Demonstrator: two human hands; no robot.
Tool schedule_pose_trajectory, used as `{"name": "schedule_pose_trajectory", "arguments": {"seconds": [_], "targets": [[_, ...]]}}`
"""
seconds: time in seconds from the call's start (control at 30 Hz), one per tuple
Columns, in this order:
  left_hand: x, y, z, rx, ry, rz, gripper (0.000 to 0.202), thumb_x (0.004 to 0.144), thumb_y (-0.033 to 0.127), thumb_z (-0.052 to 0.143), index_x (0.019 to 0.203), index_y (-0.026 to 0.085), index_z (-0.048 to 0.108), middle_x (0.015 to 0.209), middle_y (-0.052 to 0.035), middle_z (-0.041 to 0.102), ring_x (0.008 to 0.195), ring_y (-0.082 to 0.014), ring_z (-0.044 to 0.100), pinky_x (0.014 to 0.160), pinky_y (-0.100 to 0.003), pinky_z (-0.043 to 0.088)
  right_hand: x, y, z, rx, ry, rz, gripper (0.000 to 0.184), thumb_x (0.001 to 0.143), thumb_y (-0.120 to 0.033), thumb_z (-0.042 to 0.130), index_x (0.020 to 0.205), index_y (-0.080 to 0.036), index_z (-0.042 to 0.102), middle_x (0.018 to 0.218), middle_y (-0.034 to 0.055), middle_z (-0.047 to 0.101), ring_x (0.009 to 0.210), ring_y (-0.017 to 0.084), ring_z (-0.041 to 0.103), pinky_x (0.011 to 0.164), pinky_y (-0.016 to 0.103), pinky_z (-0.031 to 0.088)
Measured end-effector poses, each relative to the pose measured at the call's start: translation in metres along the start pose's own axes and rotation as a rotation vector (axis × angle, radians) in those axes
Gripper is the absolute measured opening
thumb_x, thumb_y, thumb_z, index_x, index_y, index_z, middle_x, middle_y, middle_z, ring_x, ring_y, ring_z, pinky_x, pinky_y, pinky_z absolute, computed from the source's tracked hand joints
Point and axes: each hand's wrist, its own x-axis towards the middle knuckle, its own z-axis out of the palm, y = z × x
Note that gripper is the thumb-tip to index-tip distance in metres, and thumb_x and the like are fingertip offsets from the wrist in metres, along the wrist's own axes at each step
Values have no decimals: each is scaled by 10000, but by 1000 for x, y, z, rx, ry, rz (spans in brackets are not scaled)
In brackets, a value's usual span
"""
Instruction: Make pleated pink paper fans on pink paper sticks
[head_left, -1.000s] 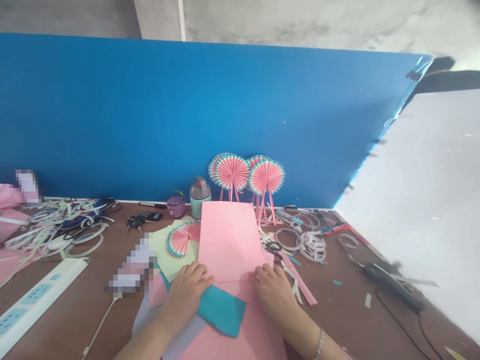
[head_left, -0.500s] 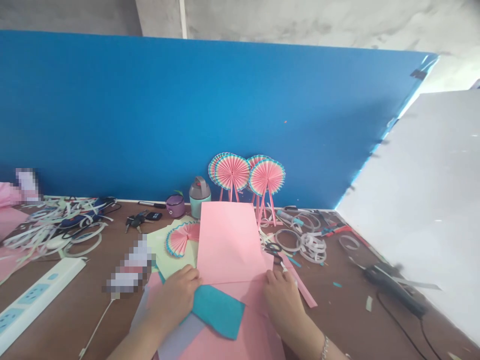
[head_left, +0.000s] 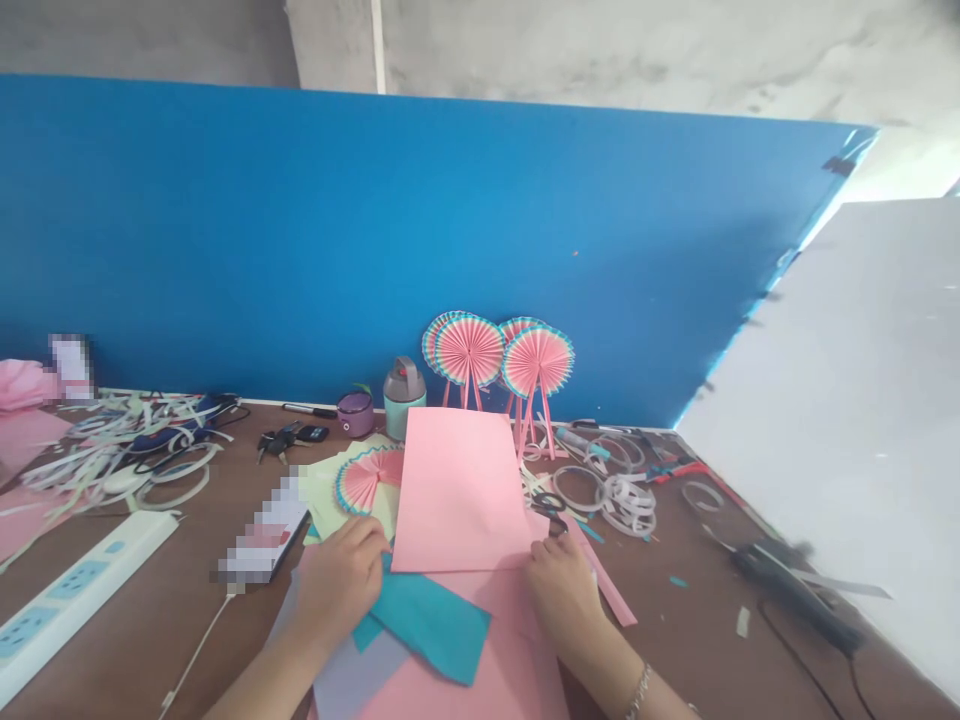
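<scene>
A plain pink paper sheet (head_left: 459,490) lies in front of me, on top of other papers. My right hand (head_left: 564,585) has its fingers curled at the sheet's lower right corner and grips it there. Beside the lower left corner is my left hand (head_left: 345,572), its fingers bent together; the fingertips are partly hidden, and whatever they hold does not show. A folded teal paper (head_left: 439,625) extends from under the left hand, over a larger pink sheet (head_left: 517,660) and a lilac sheet (head_left: 356,675). A half-open pleated pink fan (head_left: 367,480) rests on pale green paper (head_left: 319,490).
Round pleated fans (head_left: 469,350) stand against the blue partition (head_left: 300,230). Near them are a teal flask (head_left: 405,400) and a purple pot (head_left: 355,412). Scissors (head_left: 551,503), tape rolls (head_left: 628,505) and a glue gun (head_left: 799,590) lie right; a power strip (head_left: 90,590) and phone (head_left: 266,530) left.
My left hand has shifted slightly left, away from the pink sheet's edge. More teal paper shows beside it. The right hand stays at the corner, and the view has tilted slightly.
</scene>
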Motion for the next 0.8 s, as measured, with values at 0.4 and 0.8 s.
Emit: {"name": "schedule_pose_trajectory", "arguments": {"seconds": [0.4, 0.8], "targets": [[0, 34, -1, -529, -195, -98, 254, 798, 204, 422, 759, 180, 671, 634, -43, 648, 593, -167, 584, 559, -256, 431, -4, -4, -18, 481, 445, -157, 198, 755, -48, 406, 736, -169, 562, 742, 25, 587, 672, 159, 494, 677, 299, 296], [6, 63, 6, -1249, -422, -589, 650, 547, 348, 772, 1148, 213, 567, 1098, -104, 660, 1014, -275, 601, 842, -359, 484, -11, -23, -18, 494, 504, -504, 229, 858, -53, 352, 894, -165, 548, 827, 58, 585, 722, 162, 481, 649, 277, 362]]}}
